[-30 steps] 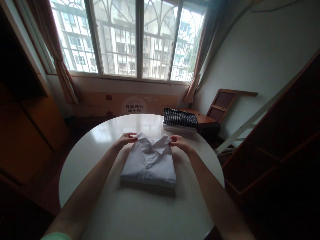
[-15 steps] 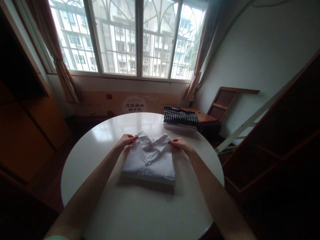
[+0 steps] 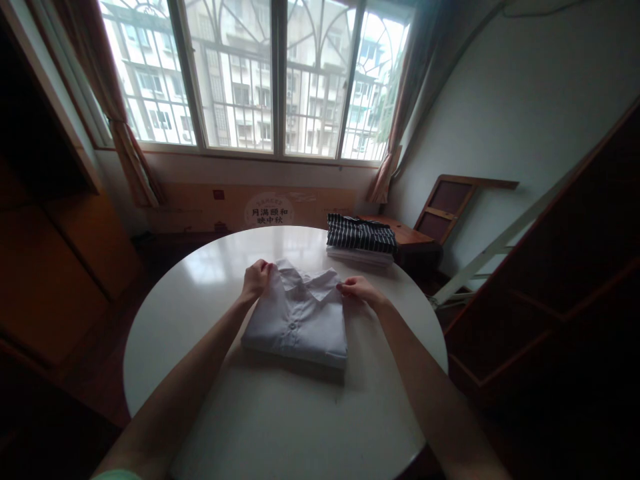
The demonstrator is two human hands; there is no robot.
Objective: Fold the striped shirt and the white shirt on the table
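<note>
A white button-up shirt [image 3: 305, 327], folded into a neat rectangle, lies on the round white table [image 3: 280, 427] with its collar toward the window. My left hand [image 3: 257, 278] is closed on the shirt's far left corner, beside the collar, knuckles raised. At the far right corner, my right hand [image 3: 357, 289] pinches the fabric near the collar tip. Buttons run down the middle of the shirt front. The underside of the shirt is hidden.
Farther back on the right of the table is a pile with a black-and-white striped garment [image 3: 361, 233] over white folded clothing [image 3: 357, 255]. Behind it stands a wooden bench [image 3: 410, 233]. A pale ladder-like frame [image 3: 485, 257] leans at the right, beyond the table edge.
My left hand has risen slightly and turned, its fingers now curled more tightly at the corner. The shirt has shifted a little to the left. My right hand stays nearly in place.
</note>
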